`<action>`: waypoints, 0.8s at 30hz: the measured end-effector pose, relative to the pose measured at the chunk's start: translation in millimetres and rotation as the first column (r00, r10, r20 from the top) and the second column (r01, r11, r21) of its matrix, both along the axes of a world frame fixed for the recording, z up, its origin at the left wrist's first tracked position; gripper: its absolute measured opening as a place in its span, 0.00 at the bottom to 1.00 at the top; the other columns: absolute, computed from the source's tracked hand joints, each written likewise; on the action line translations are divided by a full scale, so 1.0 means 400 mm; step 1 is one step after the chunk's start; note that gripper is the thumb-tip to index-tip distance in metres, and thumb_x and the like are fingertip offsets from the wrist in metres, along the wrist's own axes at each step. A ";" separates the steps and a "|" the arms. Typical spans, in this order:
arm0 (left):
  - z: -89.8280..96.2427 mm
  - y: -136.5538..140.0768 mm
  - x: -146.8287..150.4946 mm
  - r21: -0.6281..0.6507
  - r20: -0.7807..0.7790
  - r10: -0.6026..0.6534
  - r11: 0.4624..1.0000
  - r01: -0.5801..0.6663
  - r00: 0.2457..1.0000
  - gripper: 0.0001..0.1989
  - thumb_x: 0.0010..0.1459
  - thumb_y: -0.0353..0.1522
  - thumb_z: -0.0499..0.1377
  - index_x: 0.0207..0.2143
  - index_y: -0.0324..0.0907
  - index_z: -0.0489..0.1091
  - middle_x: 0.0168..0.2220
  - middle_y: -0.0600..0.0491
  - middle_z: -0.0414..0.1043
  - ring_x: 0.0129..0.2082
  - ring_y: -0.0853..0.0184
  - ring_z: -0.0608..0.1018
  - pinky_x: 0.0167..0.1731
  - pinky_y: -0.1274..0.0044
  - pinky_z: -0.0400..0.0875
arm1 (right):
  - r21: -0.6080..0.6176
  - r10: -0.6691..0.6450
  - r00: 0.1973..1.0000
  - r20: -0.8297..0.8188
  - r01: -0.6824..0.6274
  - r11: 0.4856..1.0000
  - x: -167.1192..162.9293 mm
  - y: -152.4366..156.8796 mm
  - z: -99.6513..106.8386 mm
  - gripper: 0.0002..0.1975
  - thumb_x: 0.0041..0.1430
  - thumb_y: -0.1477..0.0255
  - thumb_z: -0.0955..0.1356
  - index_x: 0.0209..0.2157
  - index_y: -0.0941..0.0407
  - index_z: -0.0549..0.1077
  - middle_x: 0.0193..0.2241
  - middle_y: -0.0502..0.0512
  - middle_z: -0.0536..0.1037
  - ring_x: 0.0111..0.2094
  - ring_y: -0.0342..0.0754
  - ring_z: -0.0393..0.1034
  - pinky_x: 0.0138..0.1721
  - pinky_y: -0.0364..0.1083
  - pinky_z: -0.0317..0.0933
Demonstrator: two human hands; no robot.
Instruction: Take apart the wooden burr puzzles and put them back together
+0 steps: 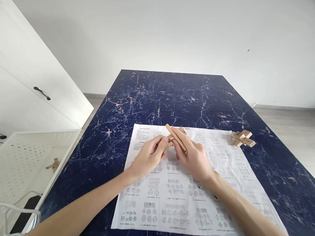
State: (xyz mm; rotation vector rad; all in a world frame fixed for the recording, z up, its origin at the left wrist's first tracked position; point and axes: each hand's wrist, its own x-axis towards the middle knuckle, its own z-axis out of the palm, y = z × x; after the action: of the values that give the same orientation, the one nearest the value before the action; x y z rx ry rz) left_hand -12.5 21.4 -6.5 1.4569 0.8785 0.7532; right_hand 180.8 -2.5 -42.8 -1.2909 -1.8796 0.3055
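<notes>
Over the upper part of a printed paper sheet [151, 215], both hands meet around several wooden puzzle sticks. My left hand [153, 153] pinches a short wooden puzzle piece [170, 144] between thumb and fingers. A longer wooden stick [178, 138] is gripped in my right hand [192, 156] and slants across the piece in the left. Another wooden end with a dark mark shows just behind the right fingers. How the pieces fit together is partly hidden by the fingers. The sheet carries small diagrams and lines of print.
An assembled wooden puzzle [242, 138] with numbered pieces sits at the sheet's right edge on the blue marbled table [161, 97]. At left, a white perforated bin [20, 151] holds another wooden puzzle [53, 165] and cables. A white cabinet [32, 67] stands behind it.
</notes>
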 end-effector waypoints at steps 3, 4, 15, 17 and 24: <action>-0.003 -0.002 0.001 0.002 0.010 -0.009 1.000 0.009 1.000 0.23 0.77 0.50 0.51 0.32 0.45 0.61 0.23 0.61 0.55 0.20 0.73 0.57 0.21 0.76 0.52 | -0.012 0.014 1.000 0.009 -0.014 1.000 0.000 0.000 0.002 0.23 0.81 0.66 0.60 0.72 0.48 0.69 0.38 0.55 0.86 0.25 0.48 0.75 0.26 0.49 0.70; -0.004 -0.002 0.001 0.000 0.017 -0.012 1.000 0.012 1.000 0.24 0.77 0.50 0.51 0.32 0.45 0.61 0.22 0.62 0.54 0.20 0.73 0.57 0.21 0.76 0.52 | -0.022 0.018 1.000 0.008 -0.018 1.000 0.000 0.000 0.003 0.24 0.81 0.66 0.60 0.72 0.48 0.69 0.38 0.55 0.86 0.25 0.47 0.74 0.26 0.49 0.70; 0.007 0.005 -0.004 0.022 0.028 -0.067 0.998 0.066 0.997 0.21 0.79 0.45 0.50 0.33 0.44 0.62 0.24 0.60 0.61 0.23 0.71 0.64 0.27 0.75 0.62 | -0.067 0.145 0.989 0.008 -0.145 0.987 0.005 0.004 0.014 0.24 0.81 0.68 0.60 0.73 0.49 0.67 0.32 0.54 0.82 0.27 0.51 0.72 0.31 0.52 0.72; 0.009 0.004 -0.003 0.021 0.032 -0.067 0.998 0.066 0.997 0.20 0.79 0.44 0.50 0.33 0.44 0.62 0.24 0.60 0.61 0.23 0.71 0.64 0.27 0.75 0.62 | -0.093 0.164 0.986 0.021 -0.162 0.982 0.006 0.004 0.019 0.24 0.81 0.69 0.59 0.73 0.47 0.66 0.33 0.54 0.83 0.26 0.50 0.72 0.32 0.52 0.71; -0.006 0.014 -0.005 -0.006 0.075 0.005 1.000 -0.005 0.997 0.21 0.79 0.44 0.51 0.31 0.44 0.61 0.24 0.60 0.58 0.23 0.72 0.63 0.25 0.76 0.60 | -0.093 0.125 0.992 -0.002 -0.125 0.988 0.012 0.000 0.019 0.26 0.78 0.68 0.62 0.73 0.48 0.60 0.49 0.59 0.86 0.31 0.51 0.78 0.30 0.50 0.70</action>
State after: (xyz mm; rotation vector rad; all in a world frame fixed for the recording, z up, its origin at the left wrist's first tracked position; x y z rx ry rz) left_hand -14.7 26.8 -8.8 1.4130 0.8262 0.8041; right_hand 185.6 -2.4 -35.2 -1.2366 -1.9735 0.4613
